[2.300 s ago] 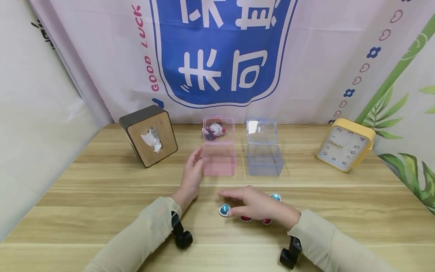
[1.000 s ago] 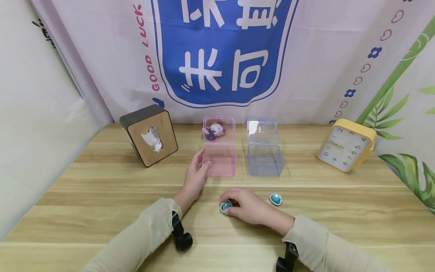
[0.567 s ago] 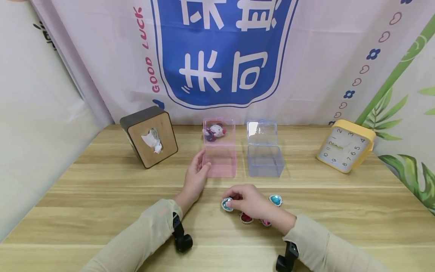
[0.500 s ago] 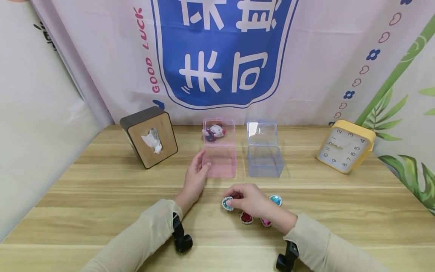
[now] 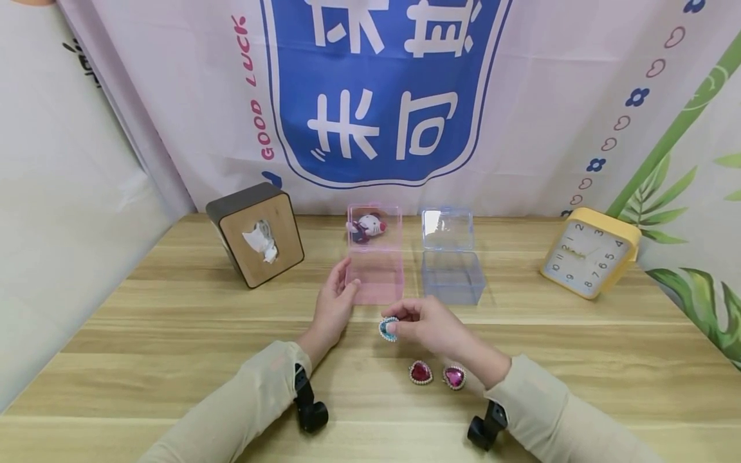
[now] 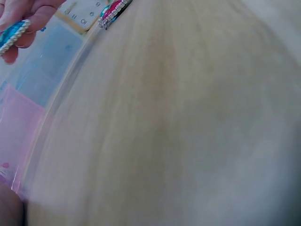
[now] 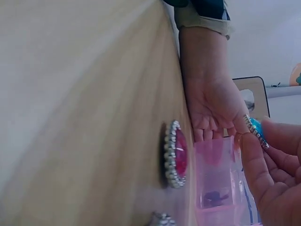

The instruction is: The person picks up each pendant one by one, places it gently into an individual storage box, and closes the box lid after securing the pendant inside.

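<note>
Between thumb and fingers, my right hand (image 5: 434, 326) pinches a blue gem (image 5: 388, 328) with a pearly beaded rim, above the table and in front of the boxes. My left hand (image 5: 332, 305) rests against the left side of the clear pink box (image 5: 376, 292), its thumb at the front corner. The pink box's lid stands up at the back. A red heart-shaped gem (image 5: 420, 372) and a magenta one (image 5: 454, 377) lie on the table below the right hand. Another blue gem is hidden behind the right hand in the head view.
A clear blue box (image 5: 453, 292) with raised lid stands right of the pink one. Behind the pink lid lies a small toy figure (image 5: 367, 227). A tissue box (image 5: 260, 238) stands at the left, a yellow clock (image 5: 589, 253) at the right, and a printed curtain (image 5: 521, 128) hangs behind.
My right hand has closed its fingers on the blue gem, lifted it off the table and carried it towards the boxes. My left hand's thumb has moved onto the pink box's front corner.
</note>
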The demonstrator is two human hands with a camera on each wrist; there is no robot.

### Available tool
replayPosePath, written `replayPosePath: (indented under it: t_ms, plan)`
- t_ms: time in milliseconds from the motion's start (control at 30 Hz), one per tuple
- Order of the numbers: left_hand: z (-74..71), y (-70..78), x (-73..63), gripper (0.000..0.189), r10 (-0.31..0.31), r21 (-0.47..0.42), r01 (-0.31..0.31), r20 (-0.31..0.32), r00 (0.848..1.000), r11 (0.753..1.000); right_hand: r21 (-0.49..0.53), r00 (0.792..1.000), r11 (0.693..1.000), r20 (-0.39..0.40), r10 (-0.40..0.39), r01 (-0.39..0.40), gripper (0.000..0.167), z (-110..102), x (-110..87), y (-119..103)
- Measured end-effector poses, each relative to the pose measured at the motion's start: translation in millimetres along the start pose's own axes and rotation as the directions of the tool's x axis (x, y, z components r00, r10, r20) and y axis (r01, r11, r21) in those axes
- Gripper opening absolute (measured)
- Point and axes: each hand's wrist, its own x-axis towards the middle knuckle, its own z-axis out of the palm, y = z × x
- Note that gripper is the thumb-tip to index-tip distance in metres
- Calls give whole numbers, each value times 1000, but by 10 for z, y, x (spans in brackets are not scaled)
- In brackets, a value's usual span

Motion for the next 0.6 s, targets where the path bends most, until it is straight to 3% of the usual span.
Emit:
replayPosePath:
  t_ms: [600]
  plan:
    - [-2,-6,-2,52,-6,2,6,-7,1000,1000,100,993,993,-103,-51,62,25,-78,267,-197]
